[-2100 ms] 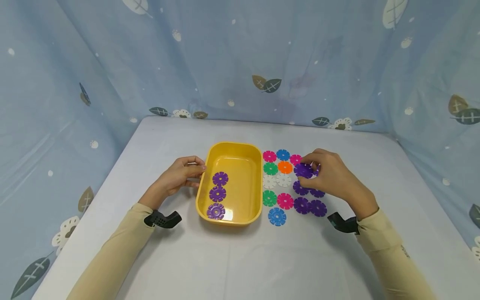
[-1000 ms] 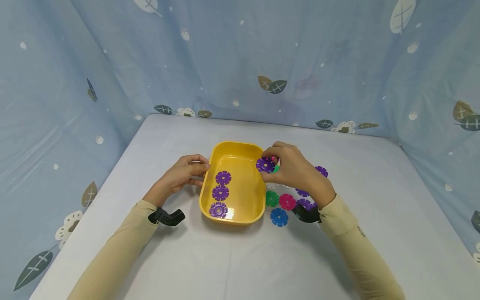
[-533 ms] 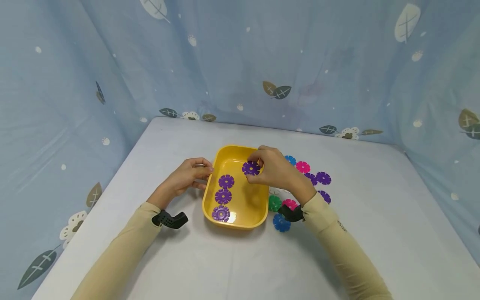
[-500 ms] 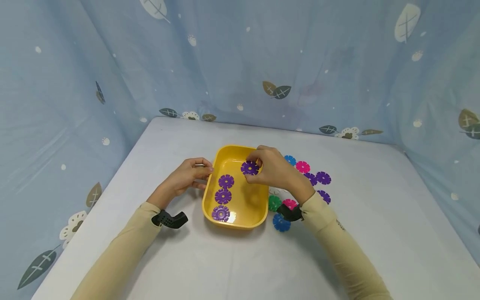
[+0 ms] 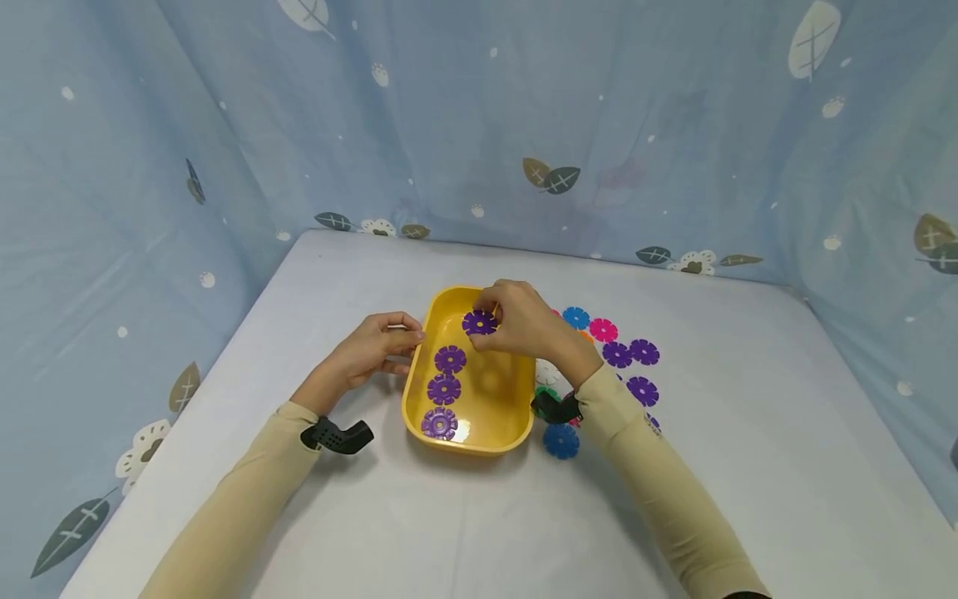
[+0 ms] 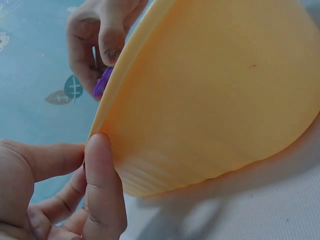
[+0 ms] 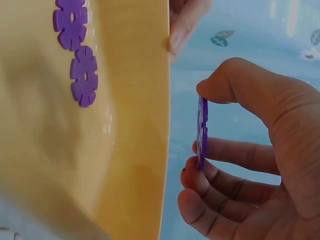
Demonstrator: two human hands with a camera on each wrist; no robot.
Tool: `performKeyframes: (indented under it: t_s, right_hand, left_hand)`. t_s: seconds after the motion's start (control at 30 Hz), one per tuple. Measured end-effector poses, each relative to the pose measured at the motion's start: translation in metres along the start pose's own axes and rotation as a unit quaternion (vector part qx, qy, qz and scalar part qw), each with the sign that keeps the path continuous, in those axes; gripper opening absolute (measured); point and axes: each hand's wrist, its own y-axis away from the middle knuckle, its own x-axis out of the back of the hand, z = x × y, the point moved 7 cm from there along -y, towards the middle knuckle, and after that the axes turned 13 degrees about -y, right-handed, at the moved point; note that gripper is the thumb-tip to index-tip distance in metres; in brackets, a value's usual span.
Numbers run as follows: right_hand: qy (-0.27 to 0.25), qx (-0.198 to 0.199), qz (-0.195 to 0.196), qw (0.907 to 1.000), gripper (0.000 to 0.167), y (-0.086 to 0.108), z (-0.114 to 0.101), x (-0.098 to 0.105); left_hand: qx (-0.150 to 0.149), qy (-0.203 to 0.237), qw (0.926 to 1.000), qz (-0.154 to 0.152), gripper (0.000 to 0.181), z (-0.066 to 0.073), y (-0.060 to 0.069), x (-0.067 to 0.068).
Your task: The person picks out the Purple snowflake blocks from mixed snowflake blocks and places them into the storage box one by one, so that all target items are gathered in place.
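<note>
A yellow tray stands mid-table with three purple notched discs lying in a column along its left side, the topmost disc among them. My left hand pinches the tray's left rim; in the left wrist view the thumb and a finger of that hand press the rim from both sides. Over the tray's far part, my right hand pinches a purple disc by its edges. The right wrist view shows this disc edge-on between the thumb and fingertips of the right hand.
Right of the tray lie several discs: blue, pink, white and purple, some partly hidden by the right forearm. Another blue disc lies nearest the front. A blue patterned cloth hangs behind the table.
My right hand has carried a purple disc leftward from the discs on the right to above the tray, and lately a little further left. The left hand has kept its hold on the rim.
</note>
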Motion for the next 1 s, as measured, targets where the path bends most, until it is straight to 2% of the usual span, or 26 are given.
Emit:
performKeyframes:
  t_s: [0.13,0.43,0.7,1.0]
  right_hand:
    - [0.005,0.009,-0.004,0.9999,0.041,-0.007,-0.004,-0.002]
    - [0.011,-0.01,-0.029,0.9995,0.046,-0.018,-0.003,-0.015]
    - [0.006,-0.012,-0.03,0.9995,0.044,-0.032,0.005,-0.019]
    - [-0.001,-0.033,-0.054,0.998,0.042,-0.042,0.016,-0.03]
  left_hand:
    - [-0.001,0.003,1.0,0.003,0.024,0.0,0.001,0.002]
    - [0.0,0.01,1.0,-0.002,0.024,0.001,0.001,-0.001]
    - [-0.001,0.012,0.9999,0.004,0.024,0.001,0.002,0.001]
    - [-0.008,0.013,0.9999,-0.007,0.027,-0.003,-0.001,-0.001]
